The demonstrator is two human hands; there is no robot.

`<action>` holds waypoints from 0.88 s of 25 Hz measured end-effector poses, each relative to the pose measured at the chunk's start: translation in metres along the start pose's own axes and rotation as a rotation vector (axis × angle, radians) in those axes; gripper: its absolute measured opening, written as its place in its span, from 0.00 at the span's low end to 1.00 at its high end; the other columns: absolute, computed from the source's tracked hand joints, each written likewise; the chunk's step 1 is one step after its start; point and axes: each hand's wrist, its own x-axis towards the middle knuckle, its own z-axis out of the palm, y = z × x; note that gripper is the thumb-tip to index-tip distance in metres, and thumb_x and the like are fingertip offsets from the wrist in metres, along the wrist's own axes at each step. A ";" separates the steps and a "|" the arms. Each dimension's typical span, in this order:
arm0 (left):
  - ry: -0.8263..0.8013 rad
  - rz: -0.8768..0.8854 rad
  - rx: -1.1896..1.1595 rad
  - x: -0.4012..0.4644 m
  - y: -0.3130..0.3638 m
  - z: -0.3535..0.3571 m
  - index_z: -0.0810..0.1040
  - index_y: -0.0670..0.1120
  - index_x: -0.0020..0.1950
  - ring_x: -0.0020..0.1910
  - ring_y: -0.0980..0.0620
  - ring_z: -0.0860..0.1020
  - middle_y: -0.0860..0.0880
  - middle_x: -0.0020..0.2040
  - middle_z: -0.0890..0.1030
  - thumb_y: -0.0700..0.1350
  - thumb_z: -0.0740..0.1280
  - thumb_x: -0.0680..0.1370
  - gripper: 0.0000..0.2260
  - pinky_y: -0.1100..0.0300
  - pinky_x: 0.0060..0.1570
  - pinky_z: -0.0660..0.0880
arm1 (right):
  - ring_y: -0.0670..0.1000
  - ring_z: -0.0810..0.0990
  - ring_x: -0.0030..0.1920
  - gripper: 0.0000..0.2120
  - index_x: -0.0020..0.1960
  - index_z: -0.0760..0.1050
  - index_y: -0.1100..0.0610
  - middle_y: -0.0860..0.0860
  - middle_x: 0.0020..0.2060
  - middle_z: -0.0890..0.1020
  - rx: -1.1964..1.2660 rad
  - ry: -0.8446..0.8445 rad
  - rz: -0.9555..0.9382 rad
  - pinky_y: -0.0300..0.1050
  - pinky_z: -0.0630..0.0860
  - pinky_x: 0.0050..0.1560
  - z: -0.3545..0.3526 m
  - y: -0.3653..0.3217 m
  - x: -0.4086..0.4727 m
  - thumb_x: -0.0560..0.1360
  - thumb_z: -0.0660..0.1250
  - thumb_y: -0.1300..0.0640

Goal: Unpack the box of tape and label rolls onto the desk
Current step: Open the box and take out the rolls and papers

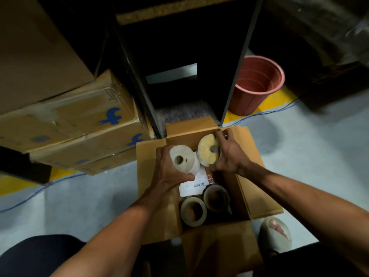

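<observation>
A person's left hand (167,168) curls its grip around a white label roll (184,158), while the right hand (227,154) clasps a second, yellowish label roll (207,151) by its rim, both rolls held side by side above an open cardboard box (257,194) on the grey floor (319,152). The fingers of each hand are partly hidden behind the roll it holds. Deeper in the box, two brown tape rolls (193,211) lie next to each other near the person's side, their lower edges lost in shadow, with a white printed sheet (194,185) beyond them, its text too small to read. Stacked cartons (75,124) with blue logos stand to the left, a red plastic bucket (257,84) to the right behind a dark table leg (237,76). A sandalled foot (276,232) shows beside the box, partly cut off by a flap.
</observation>
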 end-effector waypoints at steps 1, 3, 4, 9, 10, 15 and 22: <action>0.043 -0.036 -0.054 -0.006 0.005 -0.005 0.70 0.48 0.63 0.55 0.55 0.72 0.50 0.58 0.72 0.59 0.75 0.47 0.45 0.67 0.53 0.72 | 0.55 0.73 0.52 0.52 0.70 0.62 0.56 0.52 0.60 0.61 0.032 0.016 -0.002 0.43 0.74 0.49 -0.004 -0.004 -0.007 0.52 0.83 0.52; 0.108 -0.080 -0.119 -0.021 0.016 -0.017 0.69 0.51 0.63 0.56 0.51 0.75 0.51 0.59 0.76 0.58 0.77 0.48 0.44 0.57 0.55 0.73 | 0.56 0.73 0.55 0.54 0.71 0.62 0.55 0.54 0.61 0.65 0.077 0.033 -0.008 0.48 0.76 0.53 -0.015 -0.014 -0.023 0.51 0.83 0.48; 0.134 -0.083 -0.137 -0.028 0.024 -0.026 0.70 0.52 0.62 0.56 0.51 0.76 0.52 0.58 0.76 0.57 0.78 0.48 0.44 0.57 0.54 0.73 | 0.56 0.73 0.57 0.53 0.71 0.62 0.55 0.54 0.62 0.68 0.095 0.038 -0.015 0.48 0.75 0.54 -0.023 -0.021 -0.030 0.51 0.83 0.46; 0.190 -0.027 -0.160 -0.057 0.059 -0.067 0.72 0.52 0.60 0.52 0.54 0.77 0.54 0.54 0.78 0.51 0.81 0.51 0.39 0.70 0.46 0.72 | 0.50 0.72 0.61 0.53 0.71 0.64 0.53 0.50 0.63 0.73 0.167 0.071 -0.021 0.40 0.68 0.58 -0.054 -0.057 -0.065 0.52 0.84 0.47; 0.194 -0.018 -0.152 -0.063 0.067 -0.076 0.72 0.53 0.60 0.51 0.54 0.77 0.54 0.53 0.77 0.51 0.80 0.51 0.39 0.71 0.44 0.71 | 0.50 0.72 0.60 0.52 0.71 0.64 0.52 0.49 0.63 0.73 0.186 0.090 -0.029 0.41 0.69 0.58 -0.060 -0.065 -0.073 0.52 0.84 0.47; 0.223 -0.024 -0.124 -0.081 0.089 -0.125 0.68 0.50 0.68 0.54 0.51 0.76 0.52 0.56 0.76 0.52 0.81 0.52 0.46 0.63 0.49 0.74 | 0.46 0.75 0.52 0.46 0.67 0.69 0.52 0.46 0.53 0.76 0.233 0.187 -0.070 0.24 0.67 0.44 -0.092 -0.106 -0.099 0.53 0.84 0.51; 0.361 0.036 -0.090 -0.094 0.113 -0.202 0.74 0.50 0.66 0.54 0.52 0.79 0.53 0.55 0.79 0.57 0.80 0.52 0.43 0.55 0.54 0.80 | 0.50 0.77 0.58 0.49 0.69 0.68 0.52 0.49 0.59 0.77 0.349 0.231 -0.137 0.44 0.78 0.58 -0.126 -0.161 -0.099 0.51 0.80 0.41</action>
